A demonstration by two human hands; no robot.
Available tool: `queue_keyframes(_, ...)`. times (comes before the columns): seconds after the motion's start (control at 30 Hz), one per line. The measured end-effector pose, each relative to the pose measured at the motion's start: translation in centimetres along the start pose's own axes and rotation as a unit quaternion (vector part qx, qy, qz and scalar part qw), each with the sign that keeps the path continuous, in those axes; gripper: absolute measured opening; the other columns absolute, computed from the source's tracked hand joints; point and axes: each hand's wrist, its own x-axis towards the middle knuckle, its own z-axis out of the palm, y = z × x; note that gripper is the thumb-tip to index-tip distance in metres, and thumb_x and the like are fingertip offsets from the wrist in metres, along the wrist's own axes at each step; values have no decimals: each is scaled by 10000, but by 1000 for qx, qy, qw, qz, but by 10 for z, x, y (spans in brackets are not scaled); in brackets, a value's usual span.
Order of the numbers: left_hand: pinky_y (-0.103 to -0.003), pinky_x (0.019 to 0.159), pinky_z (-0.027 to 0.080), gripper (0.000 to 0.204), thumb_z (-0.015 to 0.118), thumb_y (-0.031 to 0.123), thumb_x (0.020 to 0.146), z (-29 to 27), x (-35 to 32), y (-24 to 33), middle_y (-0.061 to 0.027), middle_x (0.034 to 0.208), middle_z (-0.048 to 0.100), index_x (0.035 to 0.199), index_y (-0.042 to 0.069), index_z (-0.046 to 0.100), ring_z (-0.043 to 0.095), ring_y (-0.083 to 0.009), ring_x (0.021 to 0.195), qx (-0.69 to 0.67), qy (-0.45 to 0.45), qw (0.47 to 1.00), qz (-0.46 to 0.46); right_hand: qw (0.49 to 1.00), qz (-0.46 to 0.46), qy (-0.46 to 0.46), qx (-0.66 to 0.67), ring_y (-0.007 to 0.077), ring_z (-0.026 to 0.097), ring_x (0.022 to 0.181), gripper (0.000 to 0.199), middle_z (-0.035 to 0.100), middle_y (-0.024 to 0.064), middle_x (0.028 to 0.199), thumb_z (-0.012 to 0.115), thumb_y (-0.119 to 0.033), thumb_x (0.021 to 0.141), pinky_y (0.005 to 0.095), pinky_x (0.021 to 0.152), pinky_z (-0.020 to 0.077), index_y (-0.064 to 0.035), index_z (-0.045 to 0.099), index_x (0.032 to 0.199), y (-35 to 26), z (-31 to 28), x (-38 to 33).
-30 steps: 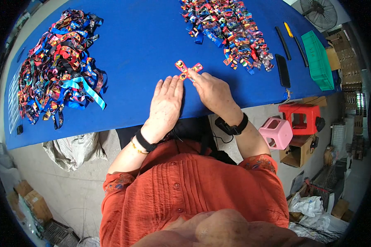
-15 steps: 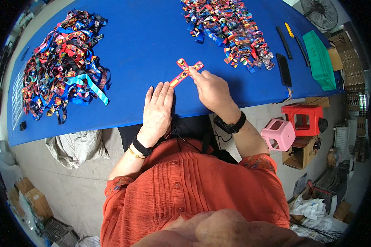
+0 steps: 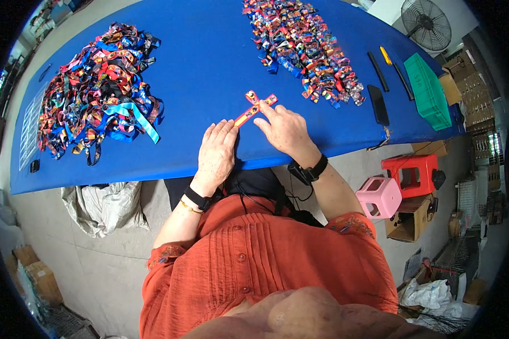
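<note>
A red-pink printed ribbon strip (image 3: 246, 116) lies on the blue tabletop, its far part crossed over itself into a small X. My left hand (image 3: 216, 151) rests flat with fingers stretched out, the fingertips over the ribbon's near end. At the crossing, my right hand (image 3: 287, 131) touches the ribbon with its index fingertip. Its thumb is held apart from that finger, and the other fingers are partly curled. What lies under the left fingers is hidden.
A tangled heap of printed ribbons (image 3: 99, 90) lies at left, with rows of folded ribbon pieces (image 3: 302, 48) at the far right. Near the right edge are a dark phone (image 3: 378, 105), a yellow cutter (image 3: 385, 55) and a green crate (image 3: 428, 93). Stools (image 3: 380, 198) stand below.
The view has shifted slightly. My right thumb has come away from the index finger, and the hand looks more spread. My left hand still lies on the ribbon's near end.
</note>
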Motion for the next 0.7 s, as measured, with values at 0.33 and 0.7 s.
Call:
queue_keyframes(0.33,-474,1107,356,394,551,46,835,6,-1,-2,-166,1305,587,1224,-7,585,525,-317,1264,9,3,1000,16,999,-10,-21,-24,321,680,732,489,654,169,849,615,-400,922,428,648,547,-51,592,1264,-2,2,0)
queue_keyframes(0.7,-477,1088,373,416,556,26,813,-2,4,-1,-167,1310,583,1228,-6,580,533,-330,1245,13,-15,999,28,999,-17,-26,-18,325,667,765,563,632,159,830,651,-427,896,424,651,534,-51,573,1308,1,-1,-1)
